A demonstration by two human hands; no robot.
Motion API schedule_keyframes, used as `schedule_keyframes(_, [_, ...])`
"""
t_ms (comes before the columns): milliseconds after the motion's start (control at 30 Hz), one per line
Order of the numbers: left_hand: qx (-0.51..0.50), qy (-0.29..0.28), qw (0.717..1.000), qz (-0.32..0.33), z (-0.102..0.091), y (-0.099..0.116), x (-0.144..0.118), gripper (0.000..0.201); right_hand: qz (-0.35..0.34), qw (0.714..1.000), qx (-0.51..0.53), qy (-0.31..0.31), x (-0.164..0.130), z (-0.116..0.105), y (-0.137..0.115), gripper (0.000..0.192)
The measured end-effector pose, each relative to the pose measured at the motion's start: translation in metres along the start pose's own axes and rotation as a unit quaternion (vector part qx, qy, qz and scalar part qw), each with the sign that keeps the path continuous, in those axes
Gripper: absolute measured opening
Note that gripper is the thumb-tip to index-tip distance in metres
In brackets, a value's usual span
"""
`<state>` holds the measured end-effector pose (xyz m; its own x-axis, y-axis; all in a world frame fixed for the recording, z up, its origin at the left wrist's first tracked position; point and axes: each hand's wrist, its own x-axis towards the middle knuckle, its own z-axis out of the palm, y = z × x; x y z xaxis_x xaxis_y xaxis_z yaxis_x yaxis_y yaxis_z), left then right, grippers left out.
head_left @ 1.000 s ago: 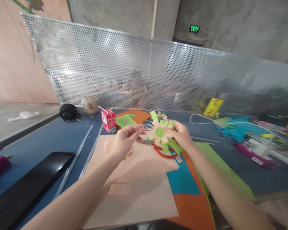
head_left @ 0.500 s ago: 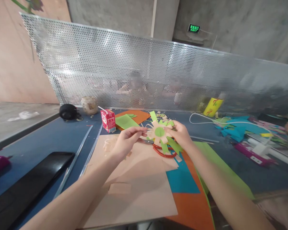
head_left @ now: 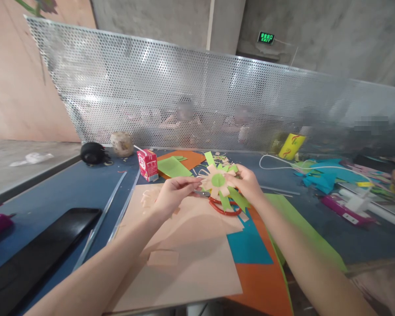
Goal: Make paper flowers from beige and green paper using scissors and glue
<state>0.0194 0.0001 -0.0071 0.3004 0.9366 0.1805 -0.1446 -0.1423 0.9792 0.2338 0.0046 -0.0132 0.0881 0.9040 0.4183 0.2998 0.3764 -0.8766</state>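
Over a broad pale-peach paper sheet [head_left: 197,276], the bare left hand [head_left: 174,193] sits slightly lower than a second ago, fingertips narrowed; whether they grip anything is unclear. The right hand [head_left: 247,182] pinches a peach paper flower [head_left: 218,180] with round green centre, over red-handled metal scissors [head_left: 224,213].

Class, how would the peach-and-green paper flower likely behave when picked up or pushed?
The peach-and-green paper flower is probably light, being made of thin-looking paper pieces. Its narrow, separate petals would likely bend or crease if pushed. It seems stiff enough to lift, since it spreads open in the bare right hand.
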Motion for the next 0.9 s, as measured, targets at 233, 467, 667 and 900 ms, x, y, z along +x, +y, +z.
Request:
schedule_keyframes(233, [0.015, -0.047, 0.999, -0.013, 0.001, 0.001, -0.004, 0.017, 0.000, 1.000, 0.004, -0.004, 0.000, -0.001, 0.000, 0.018])
schedule_keyframes(467, [0.234, -0.045, 0.969, 0.067, -0.003, 0.002, -0.004, 0.021, -0.005, 1.000, 0.003, -0.006, 0.001, -0.001, 0.000, 0.019])
schedule_keyframes(667, [0.538, -0.217, 0.799, 0.156, -0.004, -0.002, -0.010, 0.024, 0.007, 1.000, -0.003, -0.017, 0.000, -0.001, -0.002, 0.019])
schedule_keyframes(900, [0.557, -0.274, 0.765, 0.172, -0.004, -0.008, -0.010, 0.019, 0.004, 1.000, -0.019, -0.005, 0.000, -0.001, 0.000, 0.021])
